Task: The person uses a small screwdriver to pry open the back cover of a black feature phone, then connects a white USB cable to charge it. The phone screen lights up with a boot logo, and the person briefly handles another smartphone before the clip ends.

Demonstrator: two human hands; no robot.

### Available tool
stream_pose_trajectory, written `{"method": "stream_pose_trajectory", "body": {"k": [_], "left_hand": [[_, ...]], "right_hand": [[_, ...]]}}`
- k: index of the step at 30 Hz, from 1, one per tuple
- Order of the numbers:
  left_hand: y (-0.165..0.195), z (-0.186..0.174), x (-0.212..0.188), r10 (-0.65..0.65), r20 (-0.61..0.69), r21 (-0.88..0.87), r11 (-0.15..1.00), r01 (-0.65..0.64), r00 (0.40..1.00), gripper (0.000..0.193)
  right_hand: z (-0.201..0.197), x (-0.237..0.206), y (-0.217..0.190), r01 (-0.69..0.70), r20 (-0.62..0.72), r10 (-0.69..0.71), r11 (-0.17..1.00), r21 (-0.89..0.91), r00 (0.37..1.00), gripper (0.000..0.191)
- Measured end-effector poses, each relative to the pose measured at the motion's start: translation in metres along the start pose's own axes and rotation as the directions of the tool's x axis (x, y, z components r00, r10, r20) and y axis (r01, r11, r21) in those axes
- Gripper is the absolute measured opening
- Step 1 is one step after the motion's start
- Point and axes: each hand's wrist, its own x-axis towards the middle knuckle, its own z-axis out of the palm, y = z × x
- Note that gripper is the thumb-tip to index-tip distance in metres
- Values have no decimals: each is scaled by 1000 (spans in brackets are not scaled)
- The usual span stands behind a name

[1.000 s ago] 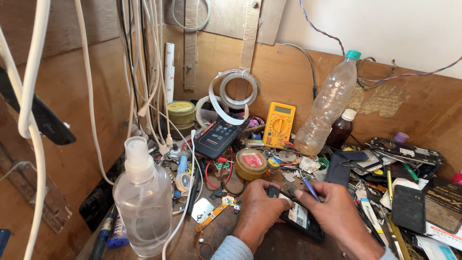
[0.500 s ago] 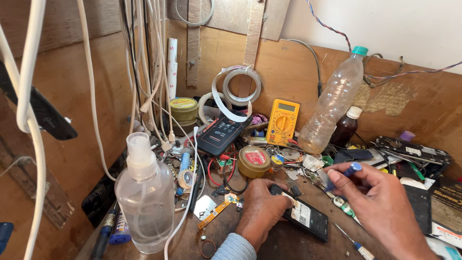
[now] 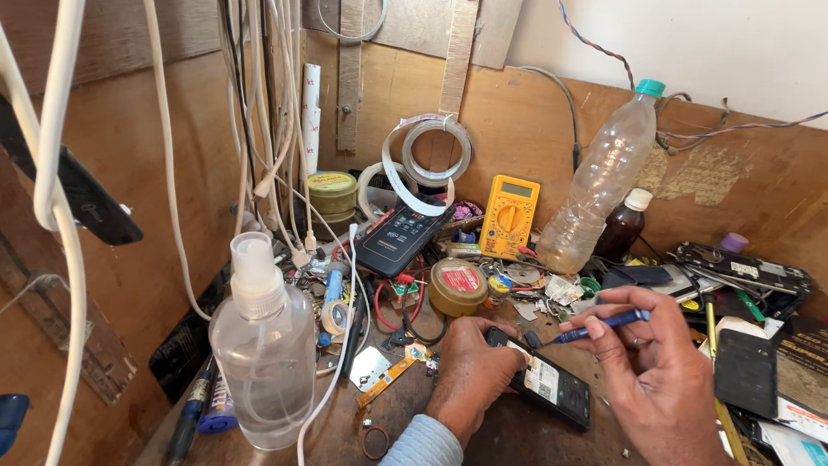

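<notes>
Phone [image 3: 552,387] pinned flat under closed left hand [image 3: 470,375], blue screwdriver [image 3: 599,325] pinched in right hand [image 3: 660,371] at three o'clock; probably unscrewing, needing steady tip placement.

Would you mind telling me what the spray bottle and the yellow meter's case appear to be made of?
Spray bottle: probably clear plastic, glossy, since the cables behind show through it. Yellow meter: apparently moulded plastic, smooth and slightly matte, with even opaque colour.
</notes>
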Motion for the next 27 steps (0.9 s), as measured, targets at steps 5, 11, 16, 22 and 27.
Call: {"method": "stream_pose_trajectory", "body": {"k": [5,11,16,22,27], "left_hand": [[-1,0,-1,39,-63,52,998,-36,997,34],[-1,-1,1,97,-155,127,989,-78,983,34],[-2,-1,3,66,-165,120,992,-46,984,33],[-2,-2,5,55,-166,107,994,-38,985,34],[-1,-3,4,50,-163,111,993,-32,985,35]], "right_hand": [[2,-1,5,-1,-3,1,1000,17,1000,31],[5,-1,5,53,-9,-53,999,1,999,30],[12,3,6,12,-20,-13,999,-44,1000,30],[16,3,7,37,13,-36,999,-19,999,31],[18,2,8,23,17,-23,1000,-9,1000,32]]}}
